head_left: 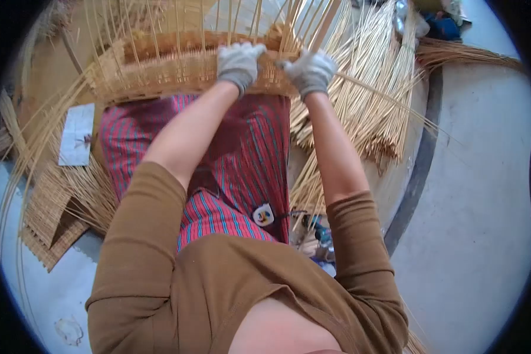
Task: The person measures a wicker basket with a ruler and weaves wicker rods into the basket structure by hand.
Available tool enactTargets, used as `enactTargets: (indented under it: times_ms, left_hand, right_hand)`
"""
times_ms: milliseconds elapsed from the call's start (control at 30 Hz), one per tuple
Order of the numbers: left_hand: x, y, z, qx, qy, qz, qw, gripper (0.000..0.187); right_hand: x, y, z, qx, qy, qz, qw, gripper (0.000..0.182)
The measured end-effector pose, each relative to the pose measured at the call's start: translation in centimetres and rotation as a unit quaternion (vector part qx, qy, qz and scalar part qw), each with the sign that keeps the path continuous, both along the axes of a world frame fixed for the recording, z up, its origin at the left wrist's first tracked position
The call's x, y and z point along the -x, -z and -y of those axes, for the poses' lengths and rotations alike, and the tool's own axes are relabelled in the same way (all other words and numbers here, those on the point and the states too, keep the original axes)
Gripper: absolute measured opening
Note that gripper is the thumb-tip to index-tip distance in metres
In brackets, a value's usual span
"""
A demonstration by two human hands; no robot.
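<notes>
A partly woven wicker basket [177, 75] lies across my lap at the top of the view, with upright cane stakes rising from its wall. My left hand [240, 64], in a white work glove, is closed on the basket's near wall. Just to the right, my gloved right hand [310, 71] is closed at the basket's right end. A long thin cane strand [383, 94] trails from it toward the right. My palms and the inner side of the grip are hidden from me.
Several bundles of pale cane [366, 88] lie on the floor at the right. A striped red cloth [242, 147] covers my lap, with a tape measure [264, 215] on it. At the left are a white paper [76, 134] and a woven mat piece [48, 206].
</notes>
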State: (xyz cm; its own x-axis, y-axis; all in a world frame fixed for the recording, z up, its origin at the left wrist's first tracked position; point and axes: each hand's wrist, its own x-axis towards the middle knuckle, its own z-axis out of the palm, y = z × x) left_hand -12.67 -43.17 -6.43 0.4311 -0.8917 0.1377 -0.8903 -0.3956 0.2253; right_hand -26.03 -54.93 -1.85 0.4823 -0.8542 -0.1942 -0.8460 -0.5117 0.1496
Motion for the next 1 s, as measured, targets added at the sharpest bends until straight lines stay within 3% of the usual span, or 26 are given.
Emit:
enactTargets:
  times_ms: [67,100,167,267,300,367,433,500,533,567,600,633,700,767,800,833,900,933,967,1000]
  left_hand:
    - [-1.5,0.4,0.8,-0.017,0.009,0.002,1.000,0.035]
    - [-1.0,1.3,1.1,-0.044,0.016,-0.021,0.999,0.034]
    - [-1.9,0.8,0.8,-0.073,0.003,-0.036,0.997,0.033]
    - [-1.2,0.7,0.8,-0.047,0.025,0.021,0.998,0.034]
    - [-0.6,-0.3,0.2,-0.041,0.005,0.080,0.996,0.034]
    - [-0.7,-0.8,-0.4,-0.024,0.038,0.027,0.999,0.039]
    - [-0.5,-0.8,-4.6,0.297,0.075,-0.023,0.952,0.041]
    - [-3.0,-5.6,-12.6,0.318,0.131,-0.043,0.938,0.040]
    - [-5.4,-5.6,-16.8,0.290,0.115,-0.036,0.950,0.038]
    - [-8.1,-4.9,-21.1,0.262,0.096,-0.030,0.960,0.036]
    - [-10.5,-3.3,-25.3,0.212,0.004,-0.002,0.977,0.037]
    - [-12.8,-2.0,-29.1,0.158,-0.085,0.024,0.983,0.037]
    - [-16.0,-1.8,-34.4,0.088,-0.226,-0.015,0.970,0.028]
    - [-18.3,0.0,-36.3,0.084,-0.207,0.021,0.975,0.024]
    - [-19.5,0.5,-36.7,0.086,-0.195,0.052,0.976,0.021]
    - [-20.4,0.2,-36.5,0.086,-0.185,0.056,0.977,0.021]
    - [-21.4,-0.5,-35.6,0.023,-0.337,-0.089,0.937,0.035]
    - [-21.8,-0.8,-35.6,0.024,-0.332,-0.089,0.939,0.035]
    - [-22.3,-1.0,-35.6,0.181,-0.326,-0.173,0.912,0.034]
    - [-22.7,-1.0,-35.9,0.330,-0.308,-0.256,0.855,0.034]
  right_hand:
    - [0.1,3.0,0.4,0.232,-0.098,0.052,0.966,0.076]
    - [1.2,2.5,-0.5,0.219,-0.100,0.030,0.970,0.076]
    - [-2.3,-1.6,-1.2,0.048,0.014,-0.042,0.998,0.078]
    - [-0.7,0.6,-0.2,0.099,-0.012,-0.080,0.992,0.076]
    - [-0.1,1.0,0.0,0.093,-0.039,0.029,0.994,0.075]
    - [2.4,2.0,0.2,0.072,-0.069,0.187,0.977,0.070]
    - [3.3,3.5,-0.1,0.120,-0.038,0.149,0.981,0.066]
    - [2.4,0.4,-2.5,0.122,-0.003,0.097,0.988,0.060]
    - [2.9,1.0,-3.7,0.117,-0.006,0.109,0.987,0.060]
    - [3.5,2.0,-4.5,0.174,-0.037,0.225,0.958,0.056]
    - [2.8,2.6,-5.4,0.227,-0.063,0.336,0.912,0.052]
    - [0.9,2.8,-7.4,0.222,-0.057,0.342,0.911,0.052]
    - [-3.7,2.6,-14.2,0.046,-0.096,0.526,0.844,0.045]
    - [-10.4,4.8,-20.7,-0.283,-0.149,0.559,0.764,0.037]
    - [-13.8,1.9,-25.4,-0.378,-0.090,0.601,0.699,0.028]
    - [-17.1,1.3,-27.5,-0.391,-0.098,0.584,0.705,0.025]
    - [-22.8,0.0,-29.3,-0.401,-0.104,0.569,0.710,0.026]
    - [-24.9,-1.1,-29.7,-0.387,-0.102,0.508,0.762,0.029]
    - [-26.2,-2.1,-30.0,-0.370,-0.098,0.446,0.809,0.033]
    - [-26.6,-2.7,-30.7,-0.368,-0.092,0.449,0.809,0.033]
